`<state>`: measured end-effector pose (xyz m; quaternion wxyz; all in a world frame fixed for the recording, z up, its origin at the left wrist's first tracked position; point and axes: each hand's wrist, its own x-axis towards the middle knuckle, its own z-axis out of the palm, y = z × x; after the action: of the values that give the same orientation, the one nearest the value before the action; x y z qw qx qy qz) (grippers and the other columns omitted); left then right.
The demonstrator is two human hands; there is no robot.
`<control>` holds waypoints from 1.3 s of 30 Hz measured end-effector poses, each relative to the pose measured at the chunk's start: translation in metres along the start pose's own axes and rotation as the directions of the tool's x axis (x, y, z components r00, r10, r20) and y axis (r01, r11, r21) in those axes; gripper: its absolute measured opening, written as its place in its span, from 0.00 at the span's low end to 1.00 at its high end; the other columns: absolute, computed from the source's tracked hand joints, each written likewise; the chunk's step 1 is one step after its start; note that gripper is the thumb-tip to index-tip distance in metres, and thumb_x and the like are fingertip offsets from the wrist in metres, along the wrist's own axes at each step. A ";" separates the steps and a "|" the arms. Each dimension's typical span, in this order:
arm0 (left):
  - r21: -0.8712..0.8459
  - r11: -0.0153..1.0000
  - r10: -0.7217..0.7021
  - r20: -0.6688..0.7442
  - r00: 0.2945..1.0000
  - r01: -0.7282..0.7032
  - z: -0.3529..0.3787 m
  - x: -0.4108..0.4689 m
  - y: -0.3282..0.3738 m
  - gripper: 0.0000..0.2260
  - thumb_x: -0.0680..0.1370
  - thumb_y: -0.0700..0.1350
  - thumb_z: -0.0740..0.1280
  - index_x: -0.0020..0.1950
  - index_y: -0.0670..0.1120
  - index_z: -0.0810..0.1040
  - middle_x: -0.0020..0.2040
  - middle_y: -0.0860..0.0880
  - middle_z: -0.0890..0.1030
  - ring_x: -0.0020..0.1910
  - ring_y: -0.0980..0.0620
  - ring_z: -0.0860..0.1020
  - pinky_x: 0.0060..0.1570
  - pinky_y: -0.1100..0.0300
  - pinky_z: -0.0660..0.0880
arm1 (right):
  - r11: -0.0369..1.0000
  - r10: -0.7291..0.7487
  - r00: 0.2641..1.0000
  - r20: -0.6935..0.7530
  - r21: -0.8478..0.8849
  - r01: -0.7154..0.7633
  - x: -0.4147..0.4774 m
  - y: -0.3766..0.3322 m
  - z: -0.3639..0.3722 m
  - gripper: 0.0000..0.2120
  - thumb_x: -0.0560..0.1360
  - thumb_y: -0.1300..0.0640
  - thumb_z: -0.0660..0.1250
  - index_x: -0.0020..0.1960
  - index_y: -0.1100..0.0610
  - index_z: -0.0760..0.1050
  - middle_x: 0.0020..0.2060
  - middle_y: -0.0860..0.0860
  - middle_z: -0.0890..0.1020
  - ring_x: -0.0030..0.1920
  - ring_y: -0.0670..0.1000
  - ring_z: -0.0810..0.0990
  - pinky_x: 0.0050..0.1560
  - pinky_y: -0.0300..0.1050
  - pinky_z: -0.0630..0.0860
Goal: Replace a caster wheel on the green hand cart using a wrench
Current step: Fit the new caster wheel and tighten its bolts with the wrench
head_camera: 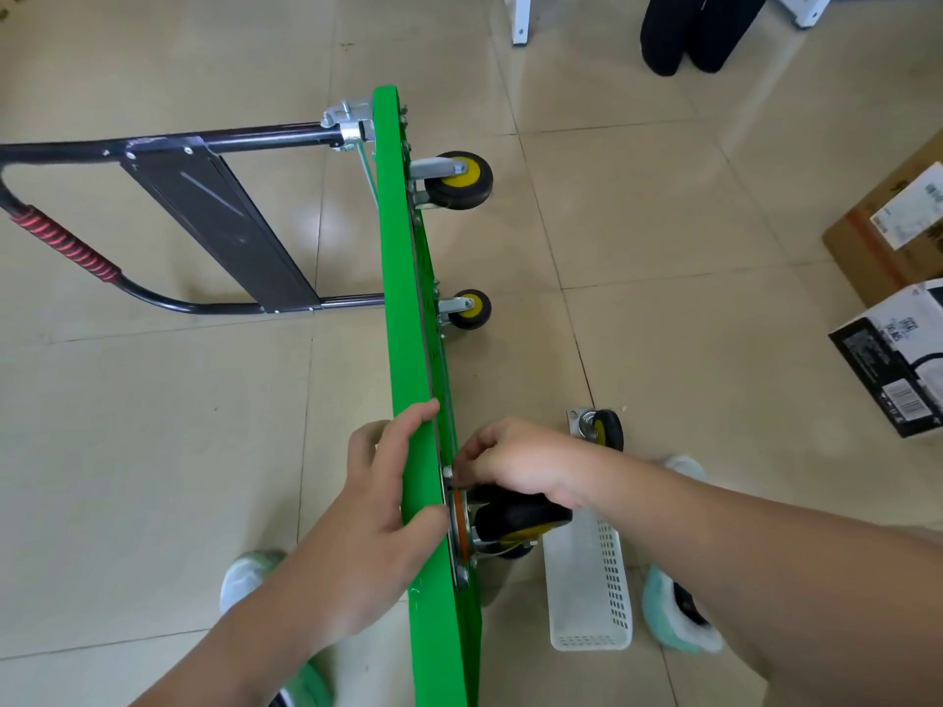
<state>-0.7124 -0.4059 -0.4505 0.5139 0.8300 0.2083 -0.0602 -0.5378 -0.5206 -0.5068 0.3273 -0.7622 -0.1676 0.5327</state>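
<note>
The green hand cart (405, 308) stands on its side edge on the tiled floor, its black handle (168, 222) lying to the left. My left hand (388, 497) grips the top edge of the green deck. My right hand (515, 464) pinches a small fastener at the mounting plate of the near caster wheel (520, 520), which sits against the deck's underside. A loose caster wheel (602, 431) lies on the floor just beyond my right hand. Two other casters (459, 181) (469, 308) stay mounted farther along. I see no wrench.
A white perforated plastic basket (587, 594) lies on the floor under my right forearm. Cardboard boxes (898, 308) stand at the right edge. White furniture legs (520, 17) and a dark bag (694, 28) are at the top. My feet flank the cart.
</note>
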 end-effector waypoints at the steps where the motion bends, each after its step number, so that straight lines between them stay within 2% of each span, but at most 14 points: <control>1: 0.012 1.000 -0.005 0.005 1.000 0.005 -0.001 0.000 0.000 0.36 0.79 0.46 0.65 0.70 0.81 0.51 0.64 0.75 0.56 0.48 0.55 0.78 0.47 0.68 0.75 | 1.000 0.002 1.000 0.008 0.000 -0.002 0.000 -0.001 0.000 0.04 0.69 0.53 0.79 0.42 0.48 0.84 0.35 0.43 0.85 0.40 0.45 0.82 0.38 0.35 0.76; 3: 0.036 0.999 -0.013 0.012 1.000 0.012 -0.001 0.000 0.000 0.35 0.79 0.48 0.65 0.71 0.81 0.50 0.65 0.75 0.56 0.44 0.53 0.79 0.45 0.65 0.75 | 1.000 -0.008 1.000 0.015 0.009 0.008 0.001 -0.001 -0.001 0.04 0.70 0.53 0.79 0.40 0.47 0.84 0.36 0.44 0.86 0.41 0.46 0.83 0.41 0.37 0.77; 6: 0.068 0.998 -0.015 0.015 1.000 0.014 -0.002 0.000 0.000 0.34 0.79 0.50 0.64 0.72 0.81 0.49 0.65 0.74 0.56 0.38 0.51 0.79 0.40 0.66 0.74 | 1.000 -0.012 1.000 0.011 0.008 0.012 0.003 -0.001 0.000 0.03 0.70 0.54 0.79 0.41 0.49 0.85 0.44 0.50 0.88 0.49 0.53 0.85 0.52 0.46 0.80; 8: 0.076 0.997 -0.012 0.014 1.000 0.011 -0.003 0.000 -0.001 0.34 0.79 0.51 0.64 0.71 0.81 0.49 0.65 0.73 0.56 0.35 0.51 0.79 0.40 0.66 0.74 | 1.000 -0.010 1.000 0.007 0.001 0.010 0.004 -0.001 0.000 0.03 0.70 0.54 0.79 0.41 0.49 0.85 0.45 0.51 0.88 0.51 0.54 0.85 0.55 0.46 0.79; 13: 0.081 0.997 -0.003 0.020 1.000 0.001 -0.002 0.000 -0.001 0.35 0.79 0.50 0.64 0.72 0.81 0.49 0.65 0.72 0.57 0.36 0.51 0.79 0.39 0.65 0.75 | 1.000 0.013 1.000 0.014 0.019 -0.014 0.006 0.003 -0.001 0.06 0.68 0.49 0.80 0.42 0.48 0.86 0.42 0.49 0.88 0.46 0.51 0.85 0.45 0.42 0.78; 15: 0.085 0.996 -0.001 0.019 1.000 -0.001 -0.002 0.000 -0.001 0.35 0.80 0.50 0.64 0.72 0.81 0.49 0.65 0.73 0.56 0.34 0.53 0.78 0.39 0.67 0.74 | 1.000 0.013 1.000 0.013 0.023 -0.014 0.008 0.005 -0.001 0.08 0.68 0.48 0.80 0.45 0.49 0.86 0.42 0.49 0.88 0.47 0.52 0.86 0.44 0.41 0.78; 20: 0.076 0.997 0.003 0.011 1.000 -0.003 -0.001 0.000 0.001 0.36 0.80 0.48 0.64 0.72 0.81 0.49 0.64 0.74 0.56 0.40 0.54 0.80 0.42 0.69 0.74 | 0.999 0.020 1.000 0.012 0.028 -0.020 0.008 0.006 -0.001 0.11 0.67 0.48 0.80 0.47 0.51 0.86 0.40 0.48 0.88 0.45 0.51 0.86 0.44 0.41 0.80; 24: 0.079 0.997 0.009 0.011 1.000 -0.010 0.000 0.000 0.001 0.35 0.80 0.49 0.63 0.73 0.80 0.49 0.65 0.74 0.56 0.39 0.54 0.80 0.41 0.70 0.74 | 0.997 0.045 0.998 0.047 0.055 -0.047 0.007 0.004 -0.003 0.09 0.66 0.50 0.80 0.45 0.51 0.86 0.37 0.49 0.87 0.41 0.50 0.86 0.35 0.37 0.79; 29: 0.087 0.996 0.016 0.010 1.000 -0.017 0.000 -0.001 0.000 0.35 0.80 0.49 0.63 0.73 0.80 0.48 0.65 0.75 0.55 0.42 0.56 0.80 0.42 0.71 0.73 | 0.998 0.065 0.997 0.033 0.008 -0.065 0.009 0.003 -0.001 0.11 0.68 0.49 0.78 0.47 0.54 0.86 0.36 0.52 0.87 0.37 0.54 0.85 0.37 0.43 0.82; 33: 0.093 0.996 0.017 0.010 1.000 -0.018 0.000 -0.002 -0.001 0.35 0.80 0.50 0.63 0.73 0.80 0.48 0.65 0.75 0.55 0.38 0.54 0.80 0.41 0.70 0.73 | 0.996 0.064 0.997 0.037 -0.057 -0.062 0.010 0.004 -0.002 0.14 0.71 0.44 0.75 0.48 0.54 0.86 0.40 0.54 0.87 0.37 0.53 0.84 0.40 0.43 0.80; 36: 0.096 0.995 0.021 0.012 1.000 -0.022 0.000 -0.001 -0.002 0.35 0.81 0.49 0.63 0.74 0.80 0.48 0.65 0.75 0.56 0.40 0.53 0.80 0.41 0.69 0.74 | 0.993 0.052 0.998 0.034 -0.112 -0.048 0.012 0.007 -0.002 0.16 0.74 0.41 0.72 0.46 0.54 0.85 0.34 0.49 0.85 0.35 0.50 0.82 0.35 0.38 0.75; 39: 0.097 0.995 0.025 0.011 1.000 -0.026 0.000 -0.001 -0.002 0.34 0.80 0.51 0.63 0.73 0.81 0.48 0.65 0.74 0.56 0.39 0.52 0.80 0.41 0.68 0.75 | 0.988 0.025 0.999 0.049 -0.151 -0.017 0.013 0.008 -0.001 0.15 0.76 0.40 0.69 0.41 0.51 0.83 0.26 0.43 0.82 0.34 0.47 0.81 0.32 0.38 0.70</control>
<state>-0.7142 -0.4052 -0.4518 0.4744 0.8564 0.1920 -0.0679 -0.5331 -0.5192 -0.5214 0.2591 -0.7728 -0.2074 0.5410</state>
